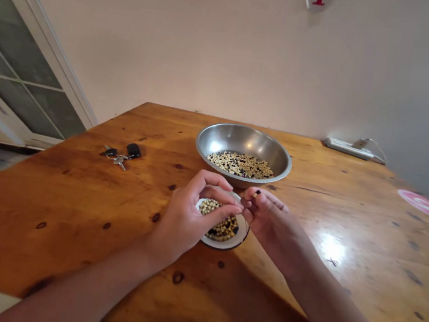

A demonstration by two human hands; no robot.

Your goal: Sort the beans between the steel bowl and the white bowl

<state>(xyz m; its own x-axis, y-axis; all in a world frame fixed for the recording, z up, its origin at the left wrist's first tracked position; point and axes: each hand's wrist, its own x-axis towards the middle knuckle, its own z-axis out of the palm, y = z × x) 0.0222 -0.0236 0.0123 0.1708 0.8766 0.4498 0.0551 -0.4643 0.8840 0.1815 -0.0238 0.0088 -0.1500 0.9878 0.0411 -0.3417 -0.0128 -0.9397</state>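
Note:
My left hand (189,210) is over the white plate (242,239), its thumb and fingertips pinched together close to the fingertips of my right hand. Whatever lies in that pinch, if anything, is too small to make out. My right hand (270,219) is curled, holding a few beans (257,193), one dark and one pale, between thumb and fingers. Pale and black beans (224,230) lie on the plate, partly hidden by my left hand. Just behind stands a wide steel bowl (280,163) with many pale and dark beans (239,164) in its bottom.
A bunch of keys (119,159) with a black fob lies on the wooden table (77,207) at the left. At the back right, a white power strip (349,148) with a plugged-in cable rests near the wall. A pink round sticker (423,204) is at the right.

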